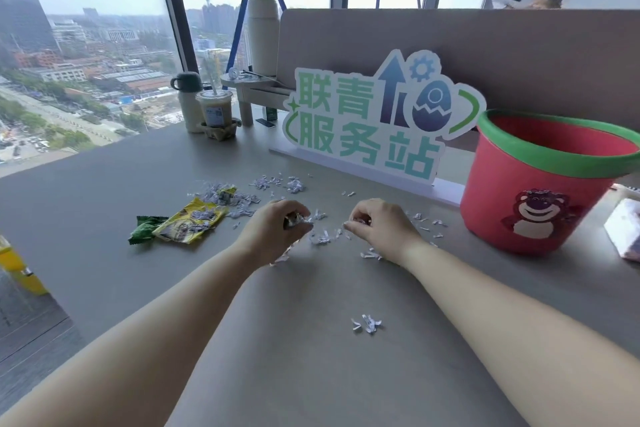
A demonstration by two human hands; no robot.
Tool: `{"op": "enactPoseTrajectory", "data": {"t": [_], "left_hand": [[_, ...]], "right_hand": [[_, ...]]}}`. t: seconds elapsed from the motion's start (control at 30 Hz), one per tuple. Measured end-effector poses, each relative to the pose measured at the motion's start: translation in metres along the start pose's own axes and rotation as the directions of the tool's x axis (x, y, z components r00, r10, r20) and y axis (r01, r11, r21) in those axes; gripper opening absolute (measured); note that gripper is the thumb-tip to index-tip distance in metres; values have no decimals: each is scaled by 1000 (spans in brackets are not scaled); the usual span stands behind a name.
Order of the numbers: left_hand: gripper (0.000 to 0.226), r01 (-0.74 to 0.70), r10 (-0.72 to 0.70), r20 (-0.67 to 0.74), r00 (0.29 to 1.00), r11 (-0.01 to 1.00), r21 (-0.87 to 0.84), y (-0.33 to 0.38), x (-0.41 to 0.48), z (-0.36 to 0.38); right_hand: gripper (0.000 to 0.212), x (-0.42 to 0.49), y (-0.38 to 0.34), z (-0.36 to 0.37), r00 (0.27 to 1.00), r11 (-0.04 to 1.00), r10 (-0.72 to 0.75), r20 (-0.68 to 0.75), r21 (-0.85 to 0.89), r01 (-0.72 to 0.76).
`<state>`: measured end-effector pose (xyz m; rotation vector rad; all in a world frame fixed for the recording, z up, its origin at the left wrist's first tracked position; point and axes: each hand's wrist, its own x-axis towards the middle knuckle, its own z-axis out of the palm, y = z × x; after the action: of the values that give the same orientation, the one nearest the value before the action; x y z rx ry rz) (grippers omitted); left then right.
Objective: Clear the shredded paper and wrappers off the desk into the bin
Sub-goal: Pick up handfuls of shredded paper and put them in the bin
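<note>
Shredded paper lies scattered across the middle of the grey desk, with a small clump nearer to me. A yellow wrapper and a green wrapper lie at the left, partly under shreds. My left hand is curled around a bunch of shreds. My right hand pinches shreds between its fingertips on the desk. The red bin with a green rim and a bear picture stands upright at the right, apart from both hands.
A standing sign with green characters is behind the shreds. A drink cup, a flask and a small shelf sit at the back left by the window. A white packet lies right of the bin. A yellow object is at the left edge.
</note>
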<state>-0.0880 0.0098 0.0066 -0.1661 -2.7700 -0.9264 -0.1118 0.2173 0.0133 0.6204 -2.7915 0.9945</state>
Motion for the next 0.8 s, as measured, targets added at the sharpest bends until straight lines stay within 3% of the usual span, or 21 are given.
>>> {"op": "enactPoseTrajectory", "data": {"t": [0.27,0.8], "left_hand": [[27,-127,126,-15,992,991,-40,46,16,-11],[26,-360,358,-37,933,925,-119,186,58,-15]], "right_hand": [[15,-3,-13,-62,996,994,30,-79,104,-22],[17,-19,-10,-201,953,1000,11,-302,-18,-17]]}}
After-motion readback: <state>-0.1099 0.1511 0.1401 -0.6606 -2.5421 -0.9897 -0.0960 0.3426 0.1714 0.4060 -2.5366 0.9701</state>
